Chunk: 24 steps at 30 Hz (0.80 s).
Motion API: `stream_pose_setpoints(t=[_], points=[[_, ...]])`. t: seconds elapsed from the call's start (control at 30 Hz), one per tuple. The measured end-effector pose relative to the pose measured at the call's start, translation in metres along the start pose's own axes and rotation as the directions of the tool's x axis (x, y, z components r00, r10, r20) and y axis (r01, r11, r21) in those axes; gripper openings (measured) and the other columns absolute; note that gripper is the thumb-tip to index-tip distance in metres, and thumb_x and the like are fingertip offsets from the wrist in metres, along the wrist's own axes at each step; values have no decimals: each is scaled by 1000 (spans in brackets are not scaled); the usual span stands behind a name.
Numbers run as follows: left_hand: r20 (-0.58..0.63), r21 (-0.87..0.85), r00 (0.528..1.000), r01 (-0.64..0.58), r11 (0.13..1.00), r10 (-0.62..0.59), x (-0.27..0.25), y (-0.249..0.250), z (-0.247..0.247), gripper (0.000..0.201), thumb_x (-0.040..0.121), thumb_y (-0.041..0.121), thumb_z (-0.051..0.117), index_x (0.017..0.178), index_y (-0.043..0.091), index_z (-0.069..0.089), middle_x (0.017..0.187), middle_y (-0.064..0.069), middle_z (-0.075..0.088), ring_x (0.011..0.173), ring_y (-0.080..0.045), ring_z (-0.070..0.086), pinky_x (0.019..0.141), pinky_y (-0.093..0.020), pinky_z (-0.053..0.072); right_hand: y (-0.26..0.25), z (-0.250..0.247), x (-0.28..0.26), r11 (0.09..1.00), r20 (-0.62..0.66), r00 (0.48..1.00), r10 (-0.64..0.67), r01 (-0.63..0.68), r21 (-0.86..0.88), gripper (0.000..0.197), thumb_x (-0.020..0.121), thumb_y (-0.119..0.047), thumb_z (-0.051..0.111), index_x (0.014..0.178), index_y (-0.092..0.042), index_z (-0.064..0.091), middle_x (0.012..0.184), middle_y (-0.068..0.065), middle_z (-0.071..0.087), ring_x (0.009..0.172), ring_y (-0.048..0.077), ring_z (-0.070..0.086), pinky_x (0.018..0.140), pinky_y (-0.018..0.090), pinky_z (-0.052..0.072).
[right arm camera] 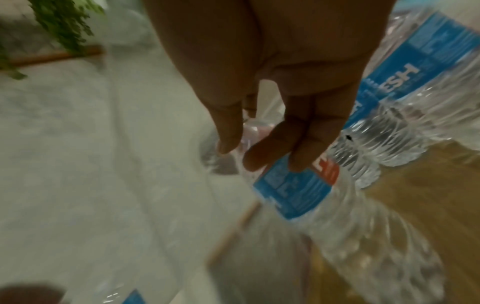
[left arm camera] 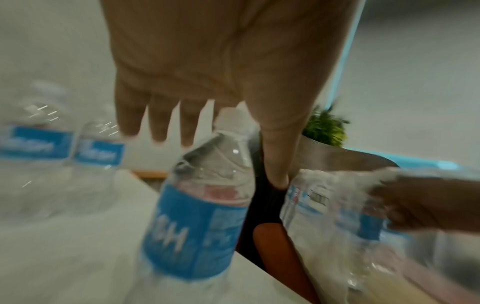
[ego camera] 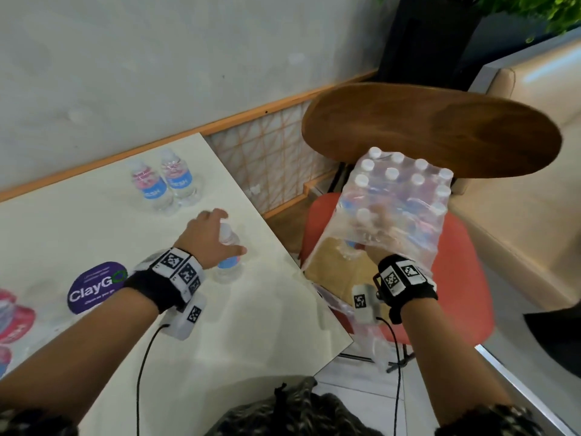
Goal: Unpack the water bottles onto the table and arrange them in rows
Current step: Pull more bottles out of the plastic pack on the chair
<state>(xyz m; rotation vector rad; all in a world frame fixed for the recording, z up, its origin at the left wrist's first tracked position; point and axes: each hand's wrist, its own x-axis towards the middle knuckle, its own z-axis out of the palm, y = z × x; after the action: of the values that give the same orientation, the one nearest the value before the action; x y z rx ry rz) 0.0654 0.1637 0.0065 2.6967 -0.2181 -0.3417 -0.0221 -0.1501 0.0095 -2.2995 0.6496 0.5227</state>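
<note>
On the white table two clear water bottles with blue labels stand side by side near the wall. A third bottle stands nearer the table's right edge. My left hand is spread over its cap, fingers straight, thumb beside the neck. The shrink-wrapped pack of bottles sits on a cardboard tray on a red chair. My right hand is inside the torn wrap, thumb and fingers curled round the shoulder of one bottle.
The red chair seat stands just right of the table's edge. A brown wooden chair back rises behind the pack. A purple sticker and red shapes lie on the table's left part. Cables hang from both wrists.
</note>
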Motion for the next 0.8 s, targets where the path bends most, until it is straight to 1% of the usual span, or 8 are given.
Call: stream_pose_setpoints(t=[0.07,0.13,0.2,0.27,0.4,0.5,0.6,0.8], points=[[-216,122,953,-189,974,212,-12,27,-2,74,69,49,76,130,20,46,133,-5,45,122,-28,43,97,-43,44,-15,7,-5,975,0,997,-71,69,212,53,95,-17,53,143,-13,30,135,20,48,117,27,53,94,34,40],[-270,134,878,-371,919,394,-26,59,1,64,74,49,72,127,20,50,128,0,48,113,-21,47,89,-37,47,-22,17,-15,922,-68,989,-129,145,359,47,89,-40,60,129,-31,36,97,11,65,78,18,64,65,26,46],[-129,57,892,-429,902,433,-34,86,13,60,76,53,69,125,25,49,120,7,51,95,-10,49,80,-27,46,-25,27,-21,920,-149,969,-199,237,313,38,86,-46,60,116,-32,40,88,3,64,61,15,62,55,21,47],[50,-43,907,-417,908,419,-38,104,33,68,69,59,69,126,33,42,119,10,51,89,-10,55,81,-32,51,-26,35,-21,911,-224,945,-240,298,286,35,84,-48,62,109,-34,44,94,1,66,57,17,64,64,31,55],[184,-183,917,-323,929,355,-36,116,65,82,62,53,77,129,34,34,124,5,51,102,-21,61,85,-42,52,-20,44,-30,872,-314,900,-303,394,288,31,71,-56,68,94,-49,48,92,-11,65,80,13,66,70,40,57],[205,-191,919,-300,935,337,-35,118,70,71,66,46,76,125,32,39,112,3,64,99,-24,63,83,-39,52,-18,54,-40,799,-255,908,-333,415,436,31,79,-28,73,104,-30,54,105,-2,62,96,14,61,71,25,54],[210,-148,937,-253,956,280,-36,106,69,55,66,46,75,111,32,47,101,3,67,92,-25,64,77,-34,52,-10,55,-41,768,-128,927,-354,366,526,23,87,-10,60,105,-25,60,112,4,64,96,19,63,77,30,53],[168,65,964,-220,973,207,-46,63,45,45,61,52,70,96,34,47,93,8,63,90,-21,60,73,-31,48,35,20,-8,911,-80,978,191,-147,386,42,94,-35,48,132,-19,50,129,1,53,114,28,54,100,37,43]])
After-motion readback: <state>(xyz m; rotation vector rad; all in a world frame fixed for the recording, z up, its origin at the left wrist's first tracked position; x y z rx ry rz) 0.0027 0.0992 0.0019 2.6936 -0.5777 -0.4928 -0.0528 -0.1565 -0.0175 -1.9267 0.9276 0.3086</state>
